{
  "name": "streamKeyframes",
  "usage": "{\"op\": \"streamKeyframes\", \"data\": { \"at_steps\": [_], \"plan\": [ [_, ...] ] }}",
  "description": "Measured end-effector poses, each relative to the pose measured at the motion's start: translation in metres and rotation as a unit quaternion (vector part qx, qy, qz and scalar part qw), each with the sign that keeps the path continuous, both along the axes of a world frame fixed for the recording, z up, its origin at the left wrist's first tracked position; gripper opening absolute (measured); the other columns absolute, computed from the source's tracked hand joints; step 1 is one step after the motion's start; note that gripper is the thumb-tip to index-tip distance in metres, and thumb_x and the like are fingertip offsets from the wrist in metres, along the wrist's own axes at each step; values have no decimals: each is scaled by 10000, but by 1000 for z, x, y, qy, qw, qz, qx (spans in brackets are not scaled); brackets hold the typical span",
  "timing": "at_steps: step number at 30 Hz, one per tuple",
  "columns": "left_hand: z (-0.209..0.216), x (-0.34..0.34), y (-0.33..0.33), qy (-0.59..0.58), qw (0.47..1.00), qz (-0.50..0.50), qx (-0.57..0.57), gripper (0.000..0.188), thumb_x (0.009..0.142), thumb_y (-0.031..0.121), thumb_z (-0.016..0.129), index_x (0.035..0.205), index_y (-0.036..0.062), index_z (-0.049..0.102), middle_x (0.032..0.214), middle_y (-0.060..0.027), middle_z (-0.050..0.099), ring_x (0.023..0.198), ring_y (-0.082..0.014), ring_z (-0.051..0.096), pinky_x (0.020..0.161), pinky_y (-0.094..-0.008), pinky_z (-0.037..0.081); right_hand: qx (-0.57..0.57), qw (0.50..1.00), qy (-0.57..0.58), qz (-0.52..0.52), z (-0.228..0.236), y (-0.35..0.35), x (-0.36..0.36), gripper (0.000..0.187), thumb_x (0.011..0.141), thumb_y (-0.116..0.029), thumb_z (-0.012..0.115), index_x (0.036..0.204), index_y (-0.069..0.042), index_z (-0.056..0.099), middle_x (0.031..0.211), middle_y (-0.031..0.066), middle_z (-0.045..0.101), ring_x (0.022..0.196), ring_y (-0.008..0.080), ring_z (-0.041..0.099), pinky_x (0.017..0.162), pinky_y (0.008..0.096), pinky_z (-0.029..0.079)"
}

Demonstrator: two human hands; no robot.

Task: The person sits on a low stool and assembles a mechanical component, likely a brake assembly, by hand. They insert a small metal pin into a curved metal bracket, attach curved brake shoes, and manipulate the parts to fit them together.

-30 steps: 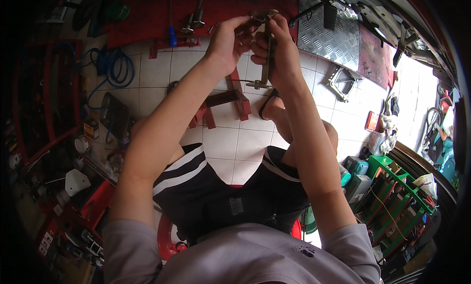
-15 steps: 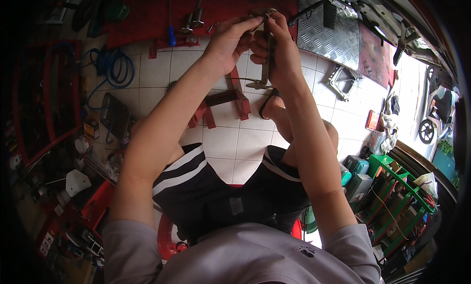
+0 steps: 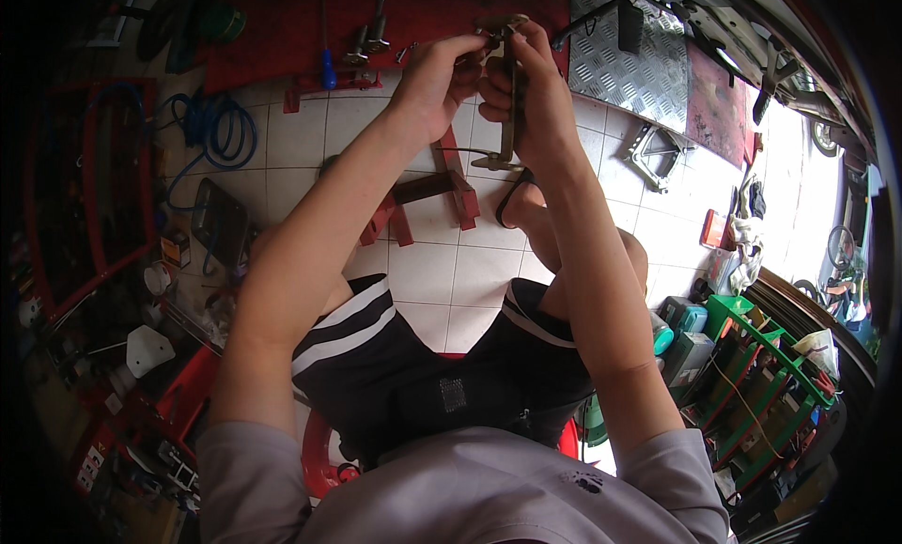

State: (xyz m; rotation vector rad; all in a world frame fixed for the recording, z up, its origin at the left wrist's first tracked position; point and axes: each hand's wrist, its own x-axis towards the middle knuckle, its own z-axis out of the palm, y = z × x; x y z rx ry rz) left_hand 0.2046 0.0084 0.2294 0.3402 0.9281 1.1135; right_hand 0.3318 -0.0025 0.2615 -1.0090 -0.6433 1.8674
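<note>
My right hand (image 3: 537, 98) is closed round a long, narrow, brownish metal bar (image 3: 508, 135), held upright in front of me. The bar has a wider flat piece at its top end, and a thin rod sticks out to the left at its lower end. My left hand (image 3: 434, 85) is beside the bar's upper part, its thumb and fingers pinched together close to the top end. What lies between those left fingertips is too small and dark to make out.
Ahead, a red lift table (image 3: 272, 37) carries a blue-handled screwdriver (image 3: 328, 69) and metal bolt-like parts (image 3: 377, 38). A red metal stand (image 3: 423, 189) is on the tiles below my hands. Blue hose (image 3: 221, 131) coils at left; a green rack (image 3: 752, 356) stands at right.
My left fingertips have drawn slightly left and down from the bar's top end. The right hand and bar barely move. Outside at right, the motorcycle has moved out of its former place.
</note>
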Motion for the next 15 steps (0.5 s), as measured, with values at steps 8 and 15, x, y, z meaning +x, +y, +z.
{"op": "streamKeyframes", "data": {
  "at_steps": [8, 15],
  "plan": [
    [-1, 3, 0, -2, 1000, -7, 18, 82, 843, 159, 636, 774, 118, 617, 717, 43, 571, 609, -52, 500, 539, -221, 375, 9, 1000, 10, 10, -4, 1, 4, 187, 1016, -231, 381, 1187, -200, 451, 687, -47, 409, 522, 44, 318, 459, 215, 246],
    [9, 7, -2, 12, 999, -15, 28, 73, 853, 161, 618, 805, 107, 623, 750, 35, 583, 627, -57, 515, 557, -232, 390, 4, 1000, 4, 2, -4, 1, 6, 185, 1016, -229, 379, 1184, -200, 450, 668, -48, 400, 522, 45, 316, 458, 213, 239]
  ]
}}
